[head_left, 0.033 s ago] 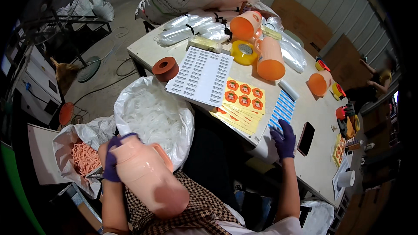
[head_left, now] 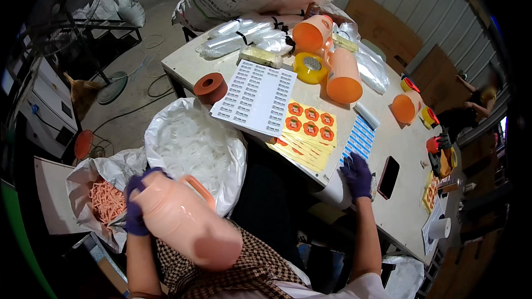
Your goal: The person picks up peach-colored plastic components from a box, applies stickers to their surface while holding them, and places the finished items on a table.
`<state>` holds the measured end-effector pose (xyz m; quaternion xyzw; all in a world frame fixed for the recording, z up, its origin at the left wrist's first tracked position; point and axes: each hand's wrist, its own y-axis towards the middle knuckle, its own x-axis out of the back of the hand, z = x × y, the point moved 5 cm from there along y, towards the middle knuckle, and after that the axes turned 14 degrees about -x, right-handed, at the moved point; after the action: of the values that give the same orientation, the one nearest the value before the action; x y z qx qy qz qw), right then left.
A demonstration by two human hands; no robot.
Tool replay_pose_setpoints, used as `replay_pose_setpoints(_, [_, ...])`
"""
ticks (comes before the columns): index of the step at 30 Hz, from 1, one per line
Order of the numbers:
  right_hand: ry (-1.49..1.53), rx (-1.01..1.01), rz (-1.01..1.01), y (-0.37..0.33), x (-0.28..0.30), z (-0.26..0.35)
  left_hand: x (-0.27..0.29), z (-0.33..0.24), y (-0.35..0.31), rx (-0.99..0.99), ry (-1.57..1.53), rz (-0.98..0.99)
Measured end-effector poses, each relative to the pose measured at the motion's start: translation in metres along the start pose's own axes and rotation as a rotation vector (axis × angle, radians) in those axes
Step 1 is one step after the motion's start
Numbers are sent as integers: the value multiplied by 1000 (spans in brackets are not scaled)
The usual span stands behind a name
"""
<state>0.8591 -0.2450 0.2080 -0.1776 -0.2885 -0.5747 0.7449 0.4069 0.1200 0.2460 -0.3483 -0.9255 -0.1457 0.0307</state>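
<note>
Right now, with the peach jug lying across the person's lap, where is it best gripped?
By its loop handle, coming from above. The peach jug lies tilted, and its handle arches up off the top side with an open gap for fingers. The left hand clasps the jug's near end, leaving the handle free.

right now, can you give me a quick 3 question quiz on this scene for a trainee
1. True or false: the left hand holds a peach plastic jug by its body.
2. Multiple choice: the right hand rests by which thing on the table? A) the yellow tape roll B) the sheet of small blue labels C) the brown tape roll
3. Fill in: the open bag beside the left hand contains thin ______-coloured pieces.

Key
1. True; the purple-gloved fingers wrap the jug's side.
2. B; the blue label sheet lies right at the fingers, while the yellow tape roll and brown tape roll sit further off.
3. Orange.
</note>
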Motion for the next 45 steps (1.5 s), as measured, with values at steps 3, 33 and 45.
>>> replay_pose_setpoints(3, [-259,77,-84,16,-13,-19,13,-47,-12,-211,-132,19])
replay_pose_setpoints(33, [383,183,988,-110,-241,180,-108,49,-159,3025,-2774,-1908])
replay_pose_setpoints(45, [114,222,1255,-129,-322,193,-102,53,-162,2940,-2842,-1917])
